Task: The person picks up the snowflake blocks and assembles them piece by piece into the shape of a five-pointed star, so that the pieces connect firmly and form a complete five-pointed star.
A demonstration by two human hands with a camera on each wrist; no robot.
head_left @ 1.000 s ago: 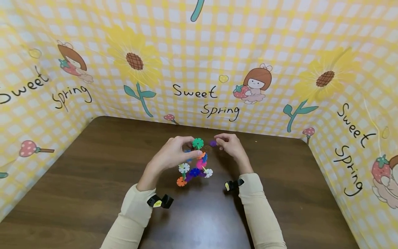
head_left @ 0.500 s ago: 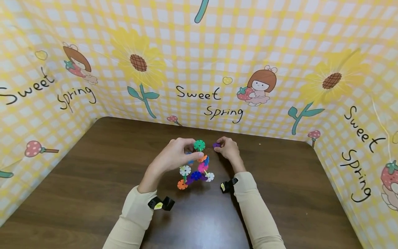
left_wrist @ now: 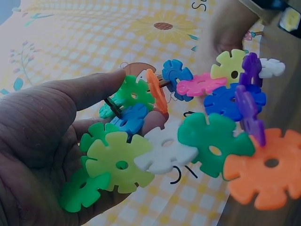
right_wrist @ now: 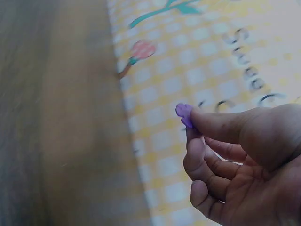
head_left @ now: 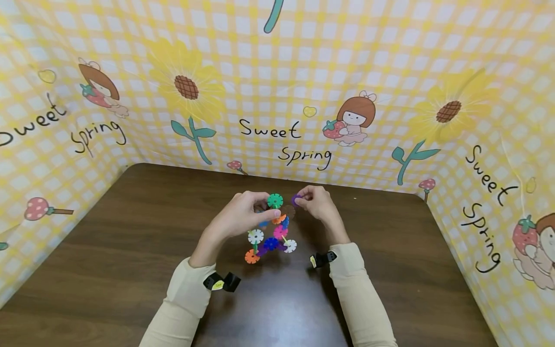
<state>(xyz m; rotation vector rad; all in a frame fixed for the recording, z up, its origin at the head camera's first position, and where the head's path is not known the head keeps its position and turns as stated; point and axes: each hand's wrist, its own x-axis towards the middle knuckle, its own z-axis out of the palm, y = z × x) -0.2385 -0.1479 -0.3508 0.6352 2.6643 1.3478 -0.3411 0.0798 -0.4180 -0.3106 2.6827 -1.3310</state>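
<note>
In the head view my left hand (head_left: 240, 217) grips a joined structure of notched plastic flower discs (head_left: 271, 244) by its upper part. A green disc (head_left: 275, 200) stands at its top, with a brown disc (head_left: 288, 211) just below on the right. The left wrist view shows thumb and fingers of the left hand (left_wrist: 42, 136) around green and blue discs, while white, orange and purple ones stick out beyond. My right hand (head_left: 318, 205) pinches a loose purple disc (right_wrist: 184, 114) between thumb and index finger, right of the green disc and apart from it.
A dark brown wooden table (head_left: 130, 270) lies under both hands. Yellow checked cloth (head_left: 277, 86) with printed flowers and figures walls it at the back and both sides. Each wrist carries a small black camera (head_left: 223, 282).
The purple disc has turned in my right fingers and now shows narrower. The brown disc, barely visible before, now shows its face. My left hand keeps its grip on the structure.
</note>
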